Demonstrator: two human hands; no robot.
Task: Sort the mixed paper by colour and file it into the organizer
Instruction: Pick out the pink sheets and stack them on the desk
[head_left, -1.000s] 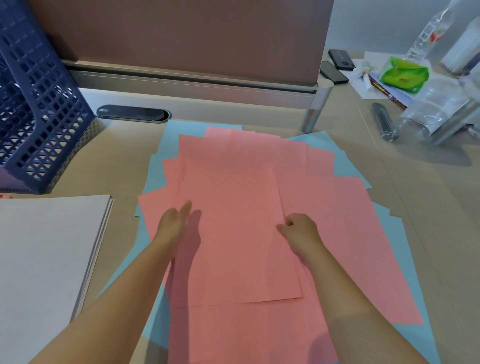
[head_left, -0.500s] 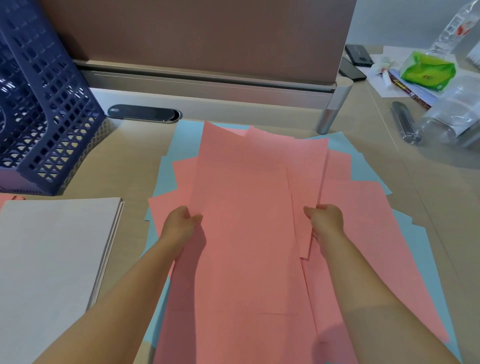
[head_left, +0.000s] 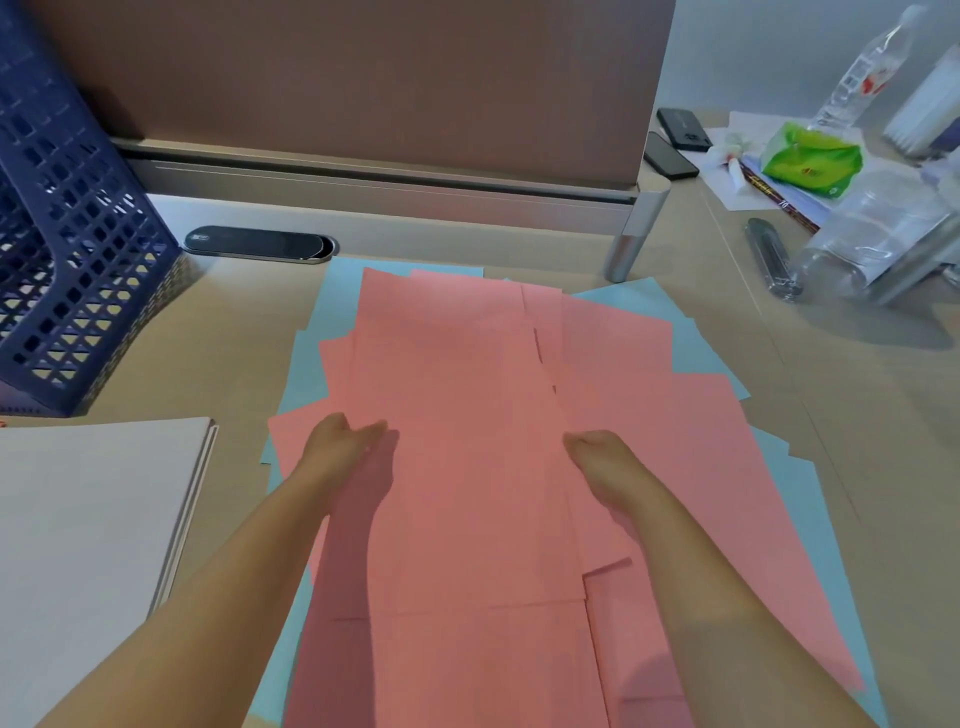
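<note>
The left hand rests on the pink sheets, fingers straight and forward; whether the right hand pinches a sheet I cannot tell. The sheets lie fanned between both hands, long axis away from the person, over blue sheets. The organizer stands far left on the tabletop — nearer the left hand, white stack below it.
</note>
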